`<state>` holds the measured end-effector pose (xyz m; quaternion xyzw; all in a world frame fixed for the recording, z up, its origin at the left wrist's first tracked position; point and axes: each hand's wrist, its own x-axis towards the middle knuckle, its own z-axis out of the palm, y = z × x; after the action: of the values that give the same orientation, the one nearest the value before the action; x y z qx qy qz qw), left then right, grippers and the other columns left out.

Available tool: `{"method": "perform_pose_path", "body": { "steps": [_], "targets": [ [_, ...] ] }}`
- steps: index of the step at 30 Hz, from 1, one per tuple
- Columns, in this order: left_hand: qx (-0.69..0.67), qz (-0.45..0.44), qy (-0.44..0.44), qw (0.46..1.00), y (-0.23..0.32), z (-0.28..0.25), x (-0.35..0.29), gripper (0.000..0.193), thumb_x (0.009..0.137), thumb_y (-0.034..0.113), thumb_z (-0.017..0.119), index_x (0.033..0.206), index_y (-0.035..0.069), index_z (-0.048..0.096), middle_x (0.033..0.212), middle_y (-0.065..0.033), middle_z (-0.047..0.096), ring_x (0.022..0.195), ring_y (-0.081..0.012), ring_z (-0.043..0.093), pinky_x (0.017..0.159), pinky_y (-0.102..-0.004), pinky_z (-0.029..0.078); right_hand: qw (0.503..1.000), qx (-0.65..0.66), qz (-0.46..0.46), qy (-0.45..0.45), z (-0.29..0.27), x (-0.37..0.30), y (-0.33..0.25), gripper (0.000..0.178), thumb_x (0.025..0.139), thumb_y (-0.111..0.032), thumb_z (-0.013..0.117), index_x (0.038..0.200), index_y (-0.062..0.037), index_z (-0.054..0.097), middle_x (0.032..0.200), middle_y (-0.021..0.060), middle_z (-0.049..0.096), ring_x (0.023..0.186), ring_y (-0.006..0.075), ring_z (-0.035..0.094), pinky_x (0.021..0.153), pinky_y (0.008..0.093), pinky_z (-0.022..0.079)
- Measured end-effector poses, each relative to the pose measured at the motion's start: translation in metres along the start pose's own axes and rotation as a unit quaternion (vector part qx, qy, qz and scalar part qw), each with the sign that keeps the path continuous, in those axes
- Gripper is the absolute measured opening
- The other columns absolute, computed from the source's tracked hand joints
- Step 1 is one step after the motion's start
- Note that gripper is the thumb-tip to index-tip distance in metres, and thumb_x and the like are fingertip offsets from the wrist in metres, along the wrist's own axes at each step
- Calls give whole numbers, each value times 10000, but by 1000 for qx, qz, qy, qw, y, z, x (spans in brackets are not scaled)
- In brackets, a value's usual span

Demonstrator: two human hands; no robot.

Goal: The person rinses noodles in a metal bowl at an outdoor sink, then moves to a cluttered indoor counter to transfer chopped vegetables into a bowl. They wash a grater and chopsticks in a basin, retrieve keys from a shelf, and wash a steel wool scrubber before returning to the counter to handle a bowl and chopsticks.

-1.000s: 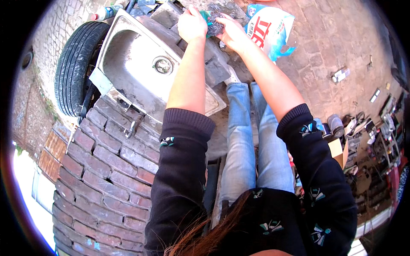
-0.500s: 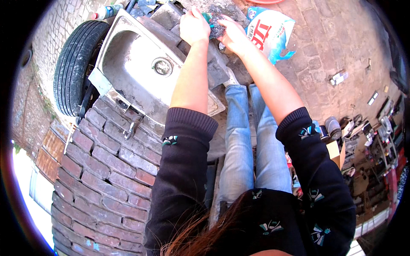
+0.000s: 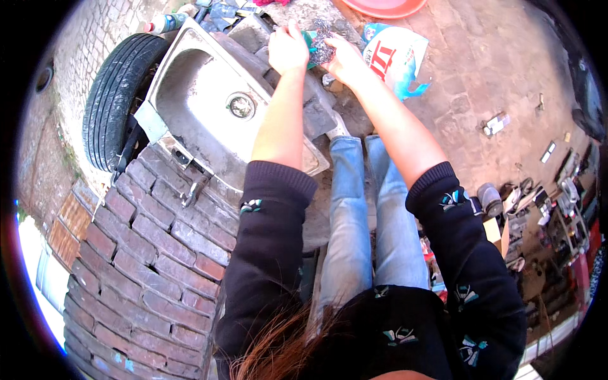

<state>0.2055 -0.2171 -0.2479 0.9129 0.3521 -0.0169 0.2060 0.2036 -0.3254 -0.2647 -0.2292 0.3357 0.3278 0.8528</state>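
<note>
Both my hands are together at the top of the view, beyond the sink's right edge. My right hand is closed on a tangled grey steel wool scrubber. My left hand has its fingers curled around the side of a small green thing, which lies against the scrubber. What kind of thing the green piece is I cannot make out, since fingers and wire cover most of it. Below and left of my hands is a stained metal sink with a round drain.
A black tyre leans by the sink's left side, near a bottle with a red cap. Brickwork fills the lower left. A white and blue plastic bag and a reddish basin lie right of my hands. Clutter covers the far right.
The view has shifted slightly, bringing more of the reddish basin into sight. My hands stay together on the scrubber and green thing, with the right fingers a little differently placed.
</note>
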Motion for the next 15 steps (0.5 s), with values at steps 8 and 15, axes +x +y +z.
{"method": "perform_pose_path", "body": {
  "steps": [8,15],
  "targets": [
    [-180,18,-50,982,-7,-30,0,470,916,396,358,1049,-4,566,999,-233,600,963,-388,560,846,-432,421,999,43,-13,23,-15,-32,-24,323,888,-55,406,1210,-62,421,1080,114,555,969,239,569,857,435,463],
    [-597,-205,-77,772,-8,-116,-53,548,934,387,405,1318,3,329,1285,-177,450,1181,-275,446,1013,-406,331,998,-51,6,30,-14,-169,-62,307,889,-59,389,1188,-29,454,1107,104,558,988,227,565,879,408,455]
  ]
}}
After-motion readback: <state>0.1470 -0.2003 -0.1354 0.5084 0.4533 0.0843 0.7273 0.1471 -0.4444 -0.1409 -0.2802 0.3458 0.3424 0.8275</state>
